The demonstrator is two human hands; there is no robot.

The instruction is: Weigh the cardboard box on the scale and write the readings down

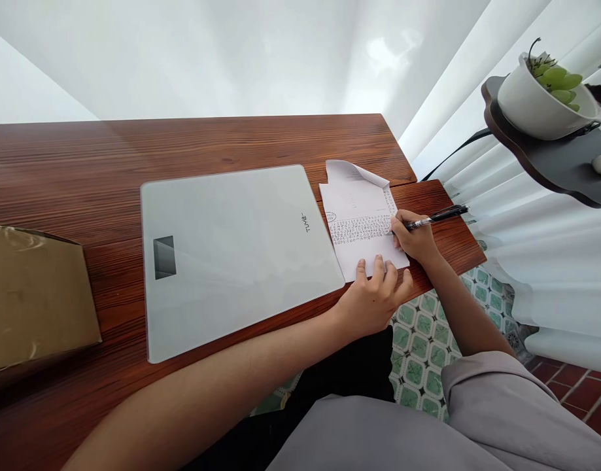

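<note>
My right hand (416, 237) is closed round a black pen (440, 214), its tip touching a white sheet of paper (354, 199). Rows of small handwriting fill the middle of the sheet, and its top edge curls over. My left hand (373, 297) lies with fingers spread on the paper's lower edge and holds nothing. To the left of the paper is a flat white glass scale (241, 255) with a small dark display, its right edge against the sheet.
A cardboard box (38, 297) stands at the left of the wooden table (222, 140). Off the table's right end, a white bowl (540, 101) of green grapes sits on a grey shelf (569, 160). White curtains (520, 261) hang behind and to the right, above a green tiled floor (418, 347).
</note>
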